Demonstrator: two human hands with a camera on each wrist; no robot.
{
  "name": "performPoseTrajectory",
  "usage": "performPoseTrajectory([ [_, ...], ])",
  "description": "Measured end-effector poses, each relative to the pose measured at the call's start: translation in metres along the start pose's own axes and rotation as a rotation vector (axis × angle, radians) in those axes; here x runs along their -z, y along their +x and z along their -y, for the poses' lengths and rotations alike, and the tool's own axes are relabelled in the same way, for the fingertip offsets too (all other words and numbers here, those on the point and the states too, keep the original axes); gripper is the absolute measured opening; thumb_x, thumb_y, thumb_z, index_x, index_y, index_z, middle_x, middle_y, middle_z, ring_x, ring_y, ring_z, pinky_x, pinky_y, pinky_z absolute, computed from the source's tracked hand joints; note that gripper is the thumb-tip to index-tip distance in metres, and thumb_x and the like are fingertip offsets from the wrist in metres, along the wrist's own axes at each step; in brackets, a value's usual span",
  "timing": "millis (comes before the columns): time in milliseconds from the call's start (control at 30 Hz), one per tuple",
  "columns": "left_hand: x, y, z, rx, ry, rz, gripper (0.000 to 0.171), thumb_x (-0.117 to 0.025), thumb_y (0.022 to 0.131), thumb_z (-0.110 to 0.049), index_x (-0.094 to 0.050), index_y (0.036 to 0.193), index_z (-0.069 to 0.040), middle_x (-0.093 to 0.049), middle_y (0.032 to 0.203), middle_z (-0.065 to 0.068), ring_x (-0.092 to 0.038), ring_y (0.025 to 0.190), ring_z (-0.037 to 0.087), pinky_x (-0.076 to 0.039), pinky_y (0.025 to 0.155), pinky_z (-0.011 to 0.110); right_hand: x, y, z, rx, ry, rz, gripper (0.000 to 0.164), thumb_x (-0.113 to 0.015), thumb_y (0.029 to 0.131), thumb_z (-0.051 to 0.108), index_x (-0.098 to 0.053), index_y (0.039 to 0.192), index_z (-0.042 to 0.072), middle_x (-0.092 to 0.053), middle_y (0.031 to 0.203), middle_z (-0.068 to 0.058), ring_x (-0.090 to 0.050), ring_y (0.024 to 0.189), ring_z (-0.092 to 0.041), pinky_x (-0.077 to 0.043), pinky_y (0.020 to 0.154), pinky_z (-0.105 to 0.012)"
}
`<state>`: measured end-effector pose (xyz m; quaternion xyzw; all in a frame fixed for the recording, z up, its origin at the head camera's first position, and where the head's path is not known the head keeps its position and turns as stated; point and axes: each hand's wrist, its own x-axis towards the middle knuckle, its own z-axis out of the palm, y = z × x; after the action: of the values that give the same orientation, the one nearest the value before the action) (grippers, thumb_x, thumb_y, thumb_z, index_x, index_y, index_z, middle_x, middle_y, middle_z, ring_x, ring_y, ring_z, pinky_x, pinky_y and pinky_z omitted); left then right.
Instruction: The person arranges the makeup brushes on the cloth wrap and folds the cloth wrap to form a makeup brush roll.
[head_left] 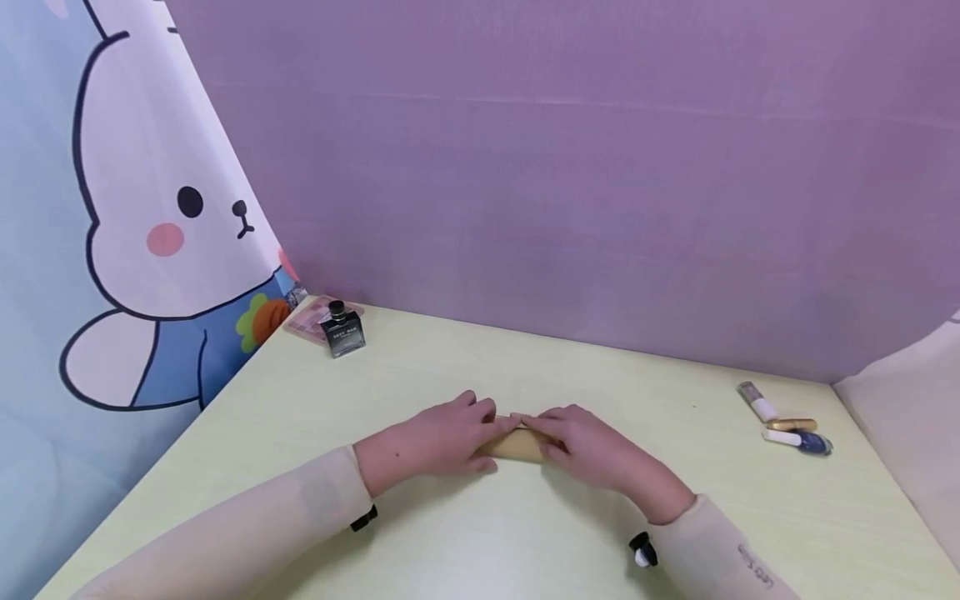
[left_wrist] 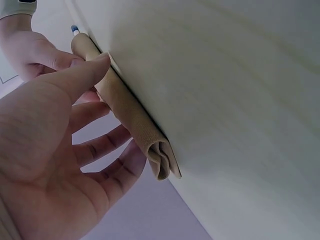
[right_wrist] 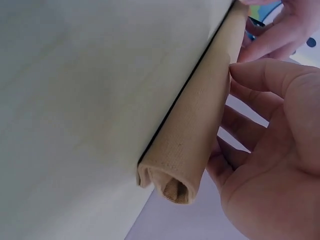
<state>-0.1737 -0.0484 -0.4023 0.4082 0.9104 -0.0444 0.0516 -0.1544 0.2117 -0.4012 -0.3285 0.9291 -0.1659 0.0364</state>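
A tan cloth (head_left: 517, 447), rolled into a tube, lies crosswise on the pale table in the head view. My left hand (head_left: 442, 437) holds its left part, thumb on the near side and fingers over the far side. On the right part, my right hand (head_left: 592, 446) grips it in the same way, the fingertips of both hands almost meeting at the top. The left wrist view shows folded layers at one end of the roll (left_wrist: 132, 110). From the right wrist, the other end of the roll (right_wrist: 187, 120) looks like a hollow spiral, with a dark edge along the table.
At the back left, a black perfume bottle (head_left: 344, 335) stands by a flat pink case (head_left: 303, 323). To the right lie a small white-capped bottle (head_left: 757, 402), a gold tube (head_left: 795, 424) and a dark blue bottle (head_left: 813, 443) with a white cap. A purple curtain (head_left: 570, 183) hangs behind the table.
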Motion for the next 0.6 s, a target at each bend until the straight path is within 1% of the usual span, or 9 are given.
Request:
performPoseTrajectory([
  [133,0.001,0.001,-0.001,0.002,-0.002,-0.004,0.071,-0.064,0.104,-0.055,-0.041,0.166,-0.028,-0.061,0.129,0.001,-0.049,0.105,0.018,-0.054,0.086,0.027,-0.002,0.000,0.004,0.001,-0.060,-0.008,0.048,-0.064,0.105,0.012,-0.060,0.153,0.011,-0.073,0.135,-0.010,-0.069,0.117,-0.031,-0.057,0.101,-0.052],
  [333,0.002,0.002,-0.002,0.004,-0.029,-0.004,0.069,-0.066,0.104,-0.054,-0.044,0.165,-0.030,-0.061,0.125,0.002,-0.048,0.103,0.018,-0.053,0.084,0.027,-0.001,-0.001,0.009,-0.020,-0.069,0.015,0.053,-0.073,0.102,0.019,-0.060,0.153,0.010,-0.071,0.138,-0.011,-0.066,0.118,-0.031,-0.056,0.101,-0.052],
  [500,0.001,0.002,-0.002,0.004,-0.018,-0.008,0.067,-0.067,0.103,-0.054,-0.046,0.163,-0.032,-0.060,0.123,0.001,-0.047,0.103,0.017,-0.052,0.082,0.026,-0.004,-0.001,0.011,-0.003,-0.134,0.000,0.051,-0.073,0.102,0.018,-0.062,0.151,0.008,-0.072,0.136,-0.011,-0.068,0.117,-0.031,-0.056,0.101,-0.052],
  [600,0.001,0.001,-0.003,0.006,-0.020,-0.007,0.069,-0.067,0.103,-0.055,-0.044,0.164,-0.032,-0.059,0.121,0.000,-0.046,0.102,0.016,-0.051,0.082,0.025,-0.004,-0.002,0.011,-0.005,-0.143,0.005,0.052,-0.072,0.102,0.018,-0.060,0.152,0.009,-0.071,0.137,-0.010,-0.067,0.118,-0.031,-0.055,0.103,-0.053],
])
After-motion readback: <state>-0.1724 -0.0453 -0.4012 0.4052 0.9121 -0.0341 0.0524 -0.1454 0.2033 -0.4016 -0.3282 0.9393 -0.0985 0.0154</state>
